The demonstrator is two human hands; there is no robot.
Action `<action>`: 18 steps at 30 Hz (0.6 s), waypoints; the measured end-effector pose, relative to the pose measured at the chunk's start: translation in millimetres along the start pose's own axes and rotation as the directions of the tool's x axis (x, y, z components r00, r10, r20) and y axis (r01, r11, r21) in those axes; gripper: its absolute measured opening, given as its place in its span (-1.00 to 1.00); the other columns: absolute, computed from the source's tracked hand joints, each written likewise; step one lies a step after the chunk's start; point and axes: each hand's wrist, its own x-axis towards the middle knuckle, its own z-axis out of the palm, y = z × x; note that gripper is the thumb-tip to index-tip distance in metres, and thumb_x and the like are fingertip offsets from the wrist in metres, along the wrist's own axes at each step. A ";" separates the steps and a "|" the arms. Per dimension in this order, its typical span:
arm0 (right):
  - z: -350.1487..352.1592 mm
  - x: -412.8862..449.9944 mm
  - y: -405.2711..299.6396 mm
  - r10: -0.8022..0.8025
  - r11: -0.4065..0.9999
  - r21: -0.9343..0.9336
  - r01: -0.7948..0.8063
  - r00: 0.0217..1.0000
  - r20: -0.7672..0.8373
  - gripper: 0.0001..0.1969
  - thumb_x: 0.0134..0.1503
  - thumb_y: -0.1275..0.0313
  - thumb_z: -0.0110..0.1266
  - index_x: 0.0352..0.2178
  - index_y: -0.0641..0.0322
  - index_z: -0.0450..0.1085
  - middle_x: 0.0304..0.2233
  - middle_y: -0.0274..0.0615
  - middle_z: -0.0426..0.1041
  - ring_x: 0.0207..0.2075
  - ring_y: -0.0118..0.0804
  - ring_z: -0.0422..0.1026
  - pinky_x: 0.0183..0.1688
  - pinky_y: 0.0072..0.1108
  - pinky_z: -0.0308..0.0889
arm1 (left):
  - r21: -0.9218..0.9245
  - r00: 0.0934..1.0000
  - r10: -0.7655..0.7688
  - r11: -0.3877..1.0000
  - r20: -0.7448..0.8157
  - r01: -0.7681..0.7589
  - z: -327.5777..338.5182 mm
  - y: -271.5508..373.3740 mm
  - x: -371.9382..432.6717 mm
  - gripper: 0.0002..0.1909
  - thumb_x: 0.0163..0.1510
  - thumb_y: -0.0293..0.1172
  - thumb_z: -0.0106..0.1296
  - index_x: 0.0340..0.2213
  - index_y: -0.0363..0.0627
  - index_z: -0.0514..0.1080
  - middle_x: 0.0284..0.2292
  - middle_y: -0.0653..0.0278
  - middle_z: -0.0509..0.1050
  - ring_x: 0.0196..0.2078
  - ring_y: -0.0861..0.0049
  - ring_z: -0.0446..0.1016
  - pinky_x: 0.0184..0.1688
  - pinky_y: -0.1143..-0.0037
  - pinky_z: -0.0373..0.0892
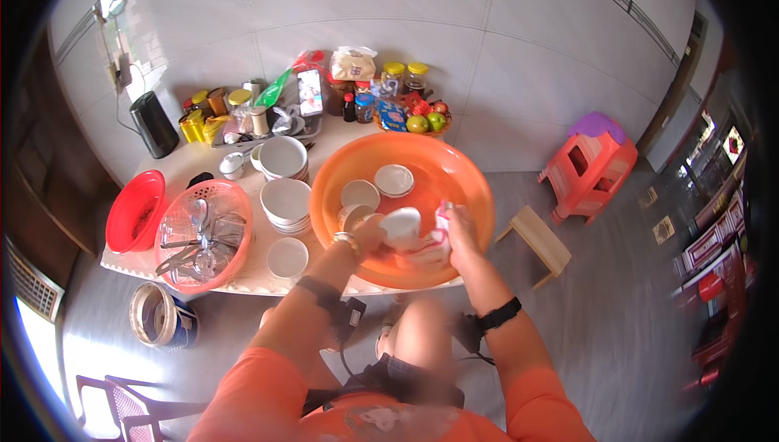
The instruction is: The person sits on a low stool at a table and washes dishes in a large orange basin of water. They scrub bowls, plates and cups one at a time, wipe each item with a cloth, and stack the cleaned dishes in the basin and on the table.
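Note:
A large orange plastic basin (pixel 481 198) stands at the table's front right. Over it, my left hand (pixel 370 238) grips a small white bowl (pixel 401 226) by its side, tilted; both are slightly blurred. My right hand (pixel 464 235) holds a white cloth with pink edging (pixel 439 229) just to the right of that bowl. Several other small white bowls (pixel 394 180) sit in the basin's left half, one or more of them beside my left hand. Left of the basin are stacks of larger white bowls (pixel 284 201) and a single white bowl (pixel 287 257) near the table edge.
Left on the table are a pink plastic colander (pixel 243 247) with glasses and utensils, and a red basin (pixel 137 210). Jars, a lit phone (pixel 310 92) and a fruit basket (pixel 438 128) line the back. A bucket (pixel 155 314), wooden stool (pixel 538 241) and red plastic stools (pixel 593 168) stand on the floor.

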 end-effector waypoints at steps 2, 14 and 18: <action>0.3 -3.7 -11.7 -0.012 0.997 -0.075 0.010 1.000 -0.021 -0.87 0.02 0.40 -0.11 -0.46 0.24 0.29 -0.55 -0.31 0.30 -0.55 -0.52 0.28 -0.52 -0.64 0.23 | 0.255 0.997 0.002 0.967 -0.074 0.017 3.4 0.0 1.4 -0.73 -0.11 -0.53 -0.21 -0.29 -0.19 0.32 -0.55 0.15 0.44 -0.66 0.50 0.43 -0.64 0.55 0.39; 41.1 36.3 51.0 0.219 0.796 -0.605 -0.024 0.943 0.251 -0.69 0.02 0.32 -0.05 -0.22 0.26 0.25 -0.29 -0.09 0.39 -0.22 -0.28 0.37 -0.17 -0.48 0.26 | 0.556 0.983 0.077 0.831 -0.167 0.030 -24.2 -52.6 66.1 -0.41 0.04 0.12 -0.32 -0.10 -0.11 0.19 -0.18 0.08 0.32 -0.14 0.29 0.34 -0.23 0.33 0.38; 29.2 26.9 36.2 0.282 0.947 -0.266 -0.180 0.861 0.423 -0.82 0.03 0.50 -0.09 -0.27 0.20 0.28 -0.34 -0.26 0.37 -0.29 -0.40 0.36 -0.25 -0.55 0.31 | 0.183 0.998 -0.027 0.982 -0.051 0.036 -20.6 -51.9 80.4 -0.41 0.06 0.16 -0.42 -0.10 -0.08 0.17 -0.20 0.12 0.33 -0.22 0.32 0.40 -0.29 0.31 0.41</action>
